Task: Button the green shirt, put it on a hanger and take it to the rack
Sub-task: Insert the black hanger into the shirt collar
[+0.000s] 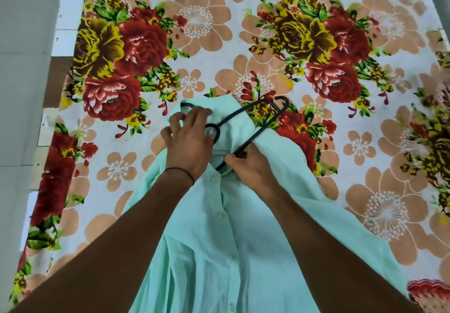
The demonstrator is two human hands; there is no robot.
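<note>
One shirt [219, 239], one hanger [256, 115]: right hand [250, 169] pinches hanger, left hand [187, 142] seemingly grips shirt.

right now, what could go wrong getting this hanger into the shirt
One end of the hanger sticks out beyond the collar while the shirt looks buttoned, so forcing it in could strain the top button. The left hand holds bunched collar fabric and the right hand pinches the hanger arm; the shoulders may seat unevenly and slip off.

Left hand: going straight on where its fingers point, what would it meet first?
Probably the black hanger: its curved end lies just beyond the left hand, poking from the green shirt.
</note>
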